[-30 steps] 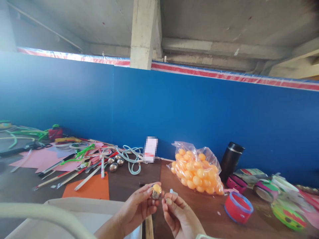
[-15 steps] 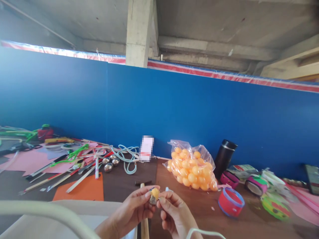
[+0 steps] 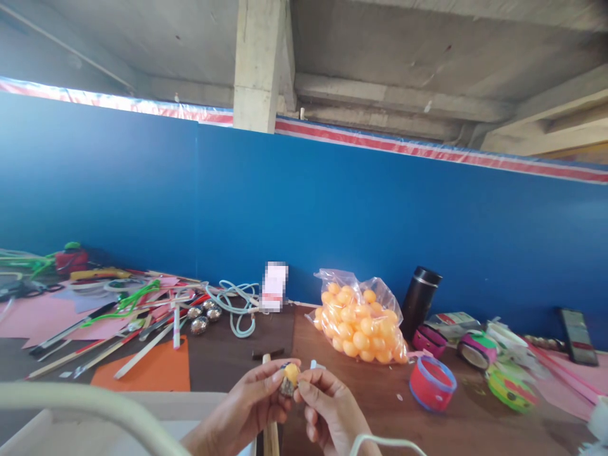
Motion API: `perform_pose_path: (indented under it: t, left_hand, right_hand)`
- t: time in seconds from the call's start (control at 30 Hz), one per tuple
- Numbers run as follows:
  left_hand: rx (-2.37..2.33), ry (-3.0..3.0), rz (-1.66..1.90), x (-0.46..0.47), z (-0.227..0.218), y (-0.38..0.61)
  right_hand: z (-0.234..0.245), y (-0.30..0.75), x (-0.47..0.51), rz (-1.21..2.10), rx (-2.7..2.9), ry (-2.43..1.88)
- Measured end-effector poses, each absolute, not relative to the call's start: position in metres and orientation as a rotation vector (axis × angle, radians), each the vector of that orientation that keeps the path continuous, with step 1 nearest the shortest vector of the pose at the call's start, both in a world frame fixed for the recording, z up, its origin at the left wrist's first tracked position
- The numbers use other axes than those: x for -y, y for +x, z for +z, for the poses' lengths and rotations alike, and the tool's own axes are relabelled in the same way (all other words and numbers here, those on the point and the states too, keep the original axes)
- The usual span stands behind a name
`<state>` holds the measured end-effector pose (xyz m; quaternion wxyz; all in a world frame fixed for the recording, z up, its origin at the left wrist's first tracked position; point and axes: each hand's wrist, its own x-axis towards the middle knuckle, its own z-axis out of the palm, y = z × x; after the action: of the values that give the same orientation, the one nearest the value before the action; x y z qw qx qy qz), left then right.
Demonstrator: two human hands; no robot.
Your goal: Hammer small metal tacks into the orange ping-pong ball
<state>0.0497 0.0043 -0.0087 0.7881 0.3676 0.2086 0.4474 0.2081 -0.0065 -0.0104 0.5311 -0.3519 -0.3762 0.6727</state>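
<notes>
My left hand [image 3: 251, 402] pinches a small rounded piece [image 3: 288, 380], yellow on top and dark and speckled below, between thumb and fingers. Closed in a pinch, my right hand [image 3: 330, 402] meets the right edge of that piece. What its fingertips hold is too small to make out. A small whitish tip [image 3: 315, 365] shows just behind the right fingers; I cannot tell whether it is in the hand. Beneath the hands lies a hammer [image 3: 271, 440] with a wooden handle and a dark head, partly covered by the left hand.
A bag of orange balls [image 3: 358, 326] stands beyond my hands, near a black flask [image 3: 422, 301]. To the right are a red and blue ring [image 3: 431, 385] and a green tambourine-like toy [image 3: 510, 389]. Leftward lie metal balls [image 3: 199, 325], sticks and orange paper [image 3: 156, 370]. A white tray [image 3: 190, 399] is in front.
The view has turned slightly to the right, so things on the table appear further left. Both hands keep their grip around the small yellow and dark piece.
</notes>
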Motion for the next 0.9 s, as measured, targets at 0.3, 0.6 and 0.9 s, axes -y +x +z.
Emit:
perform_pose_path:
  t: [0.3, 0.6, 0.9]
  left_hand:
    - [-0.476, 0.825, 0.966, -0.0044, -0.0054, 0.0505]
    - [-0.519, 0.809, 0.987, -0.0048, -0.0049, 0.0527]
    - [-0.485, 0.81, 0.978, -0.0032, -0.0045, 0.0508]
  right_hand:
    - [-0.0075, 0.2077, 0.0048, 1.578, 0.913, -0.874]
    - [-0.0124, 0.2072, 0.0038, 1.534, 0.938, -0.887]
    - [-0.0097, 0.2071, 0.0043, 1.501, 0.945, -0.901]
